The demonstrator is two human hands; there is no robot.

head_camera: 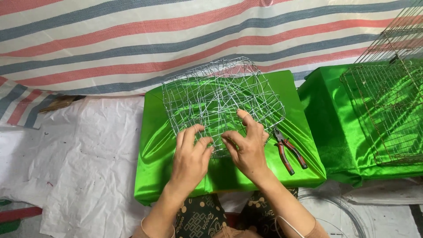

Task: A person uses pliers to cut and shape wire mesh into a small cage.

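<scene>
A silvery wire mesh basket (220, 90), woven from thin wire, lies on a low block covered in shiny green cloth (154, 145). My left hand (191, 154) grips the basket's near rim, its fingers hooked into the mesh. My right hand (246, 145) holds the same rim just to the right, fingers curled through the wires. Both hands almost touch each other at the basket's near edge.
Red-handled pliers (288, 152) lie on the green cloth right of my right hand. A second green-covered block (330, 128) at the right carries flat wire grid panels (387, 105). A striped tarp (132, 39) hangs behind; white sheeting (88, 150) covers the floor. A wire coil (343, 211) lies bottom right.
</scene>
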